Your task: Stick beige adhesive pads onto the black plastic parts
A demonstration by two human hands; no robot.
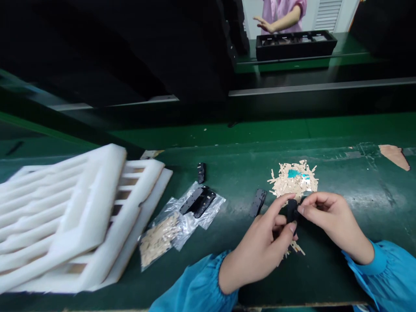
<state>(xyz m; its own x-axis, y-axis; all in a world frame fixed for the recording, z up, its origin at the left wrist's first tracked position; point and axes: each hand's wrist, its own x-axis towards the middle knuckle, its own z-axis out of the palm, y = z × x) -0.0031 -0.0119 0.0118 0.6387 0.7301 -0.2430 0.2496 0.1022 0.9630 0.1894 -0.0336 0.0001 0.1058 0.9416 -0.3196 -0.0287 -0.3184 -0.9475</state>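
My left hand [263, 242] grips a small black plastic part [291, 210] between thumb and fingers, holding it upright above the green bench. From the other side my right hand [328, 216] is closed in a pinch at that part's right edge; whatever its fingertips hold is too small to make out. Just beyond both hands lies a pile of small beige flat pieces [286, 180], with bits of teal on top. Another black plastic part [258, 202] rests left of the pile. A few loose beige pieces [296, 248] show below my hands.
White foam trays [110, 190] are stacked at the left. Beside them lie a clear bag of beige pieces [159, 240], black parts [198, 201] on clear plastic, and a small black piece [201, 172]. Across the bench, a person [282, 17] stands behind a black divided box [295, 51].
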